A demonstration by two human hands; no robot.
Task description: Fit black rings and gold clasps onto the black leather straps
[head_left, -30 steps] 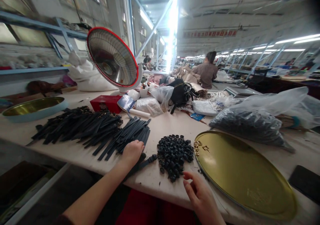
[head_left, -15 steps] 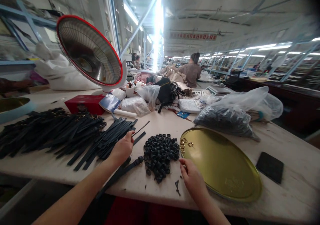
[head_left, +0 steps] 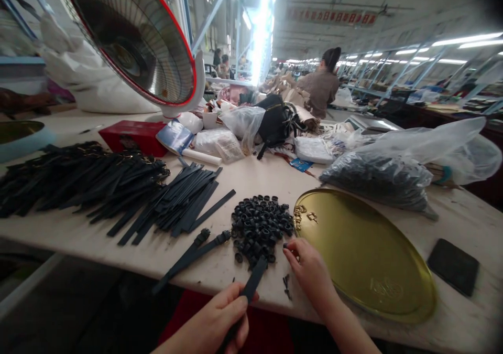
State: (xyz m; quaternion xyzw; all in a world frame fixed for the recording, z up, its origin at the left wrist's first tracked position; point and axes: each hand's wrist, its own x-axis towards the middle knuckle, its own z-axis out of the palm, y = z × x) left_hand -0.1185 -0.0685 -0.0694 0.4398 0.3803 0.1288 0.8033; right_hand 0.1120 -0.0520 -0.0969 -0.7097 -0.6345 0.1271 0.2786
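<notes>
Left hand: one, your left hand (head_left: 226, 314), closed around one dark strap (head_left: 256, 278) whose free end points up and away from you, over the near edge of the loop pile.
Right hand: one, your right hand (head_left: 310, 267), thumb and forefinger pinching one small dark piece (head_left: 285, 245), too small to tell for sure, just right of the loops.
Loop pile: one heap of black loops (head_left: 259, 223) in front of you; dozens, too jumbled to count exactly.
Fitted straps: two straps with bulky ends (head_left: 196, 257), side by side to the left of your loops, their tails reaching over the table edge.
Plain straps: one loose strap (head_left: 214, 210) just beside one stack of dark straps (head_left: 173, 202); you cannot count the stack.
Large heap: one strap heap (head_left: 78, 181) farther left, with gold-coloured bits showing.
Tray: one gold tray (head_left: 365, 254) to your right, with one gold buckle (head_left: 312, 217) apart from a small overlapping cluster at the rim.
Flat things: one black slab (head_left: 454, 266) right of your tray.
Behind: one red box (head_left: 133, 138), one red-rimmed dish-shaped appliance (head_left: 145, 44), one clear bag with dark contents (head_left: 377, 181).
</notes>
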